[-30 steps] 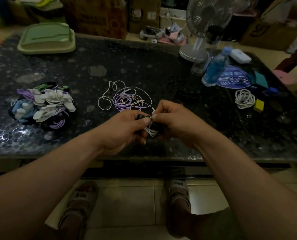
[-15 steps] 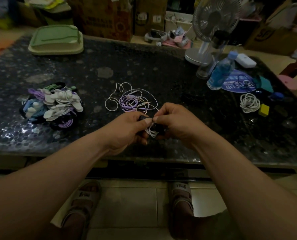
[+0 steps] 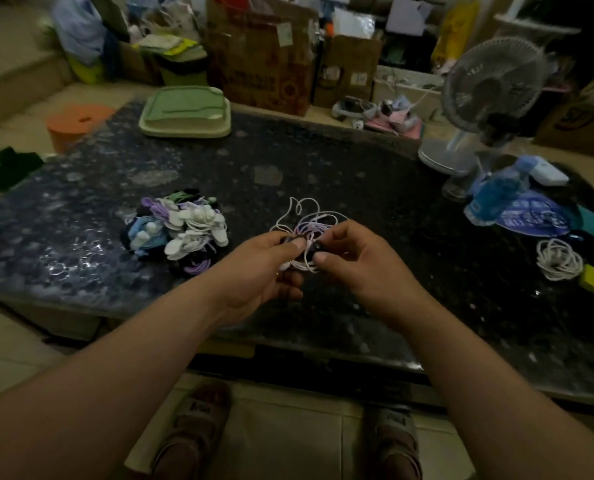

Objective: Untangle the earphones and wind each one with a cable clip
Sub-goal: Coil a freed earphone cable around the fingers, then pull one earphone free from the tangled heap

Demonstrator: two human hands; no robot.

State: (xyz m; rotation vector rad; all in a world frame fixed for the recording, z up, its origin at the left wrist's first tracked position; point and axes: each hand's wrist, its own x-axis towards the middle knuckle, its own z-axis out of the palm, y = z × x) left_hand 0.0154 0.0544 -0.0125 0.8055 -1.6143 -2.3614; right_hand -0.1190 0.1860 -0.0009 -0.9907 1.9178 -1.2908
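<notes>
Dim, motion-blurred wide-angle view; glare patches on the table (image 3: pixel 80 244), edges bowed.

A black-and-grey speckled pattern is shown on the stone tabletop (image 3: pixel 375 188), white and lilac are seen in the earphone tangle (image 3: pixel 311 221), black in the cable clip (image 3: pixel 306 249), white in the earphone bundle (image 3: pixel 307 266), white, purple, blue and green in the clip pile (image 3: pixel 184 230), pale green on the tray (image 3: pixel 184 109), and orange on the stool (image 3: pixel 77 123).
</notes>
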